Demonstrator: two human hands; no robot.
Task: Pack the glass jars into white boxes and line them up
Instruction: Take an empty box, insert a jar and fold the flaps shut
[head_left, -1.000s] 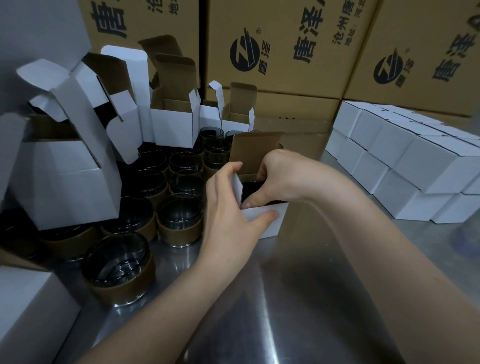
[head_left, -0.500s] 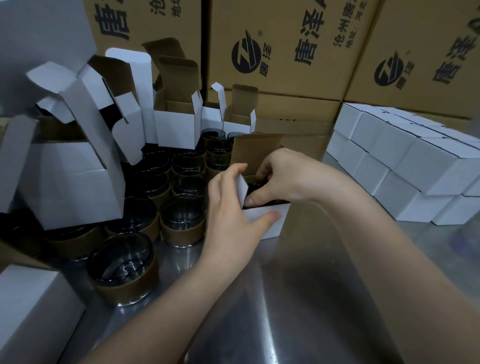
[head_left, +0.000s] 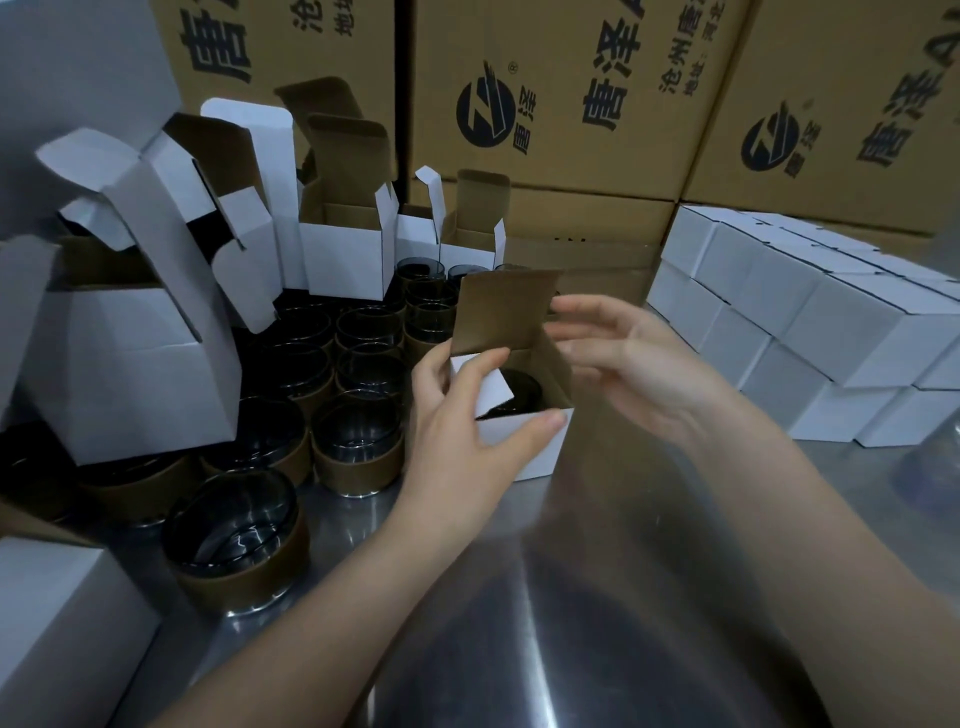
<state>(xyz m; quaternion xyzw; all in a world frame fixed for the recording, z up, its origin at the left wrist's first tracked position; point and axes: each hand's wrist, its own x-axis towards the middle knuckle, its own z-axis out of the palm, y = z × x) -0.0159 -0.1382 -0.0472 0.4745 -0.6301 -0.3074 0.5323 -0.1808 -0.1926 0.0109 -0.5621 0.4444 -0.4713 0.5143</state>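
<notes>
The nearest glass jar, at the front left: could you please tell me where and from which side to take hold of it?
I would grip the glass jar round its brown band, coming from the right, probably with the right hand, since the left hand holds the white box. It stands upright and its right side faces bare table, while other jars crowd behind it.

Dim light, a shiny steel tabletop (head_left: 519, 649), tall brown printed cartons (head_left: 545, 156) stacked close behind.
</notes>
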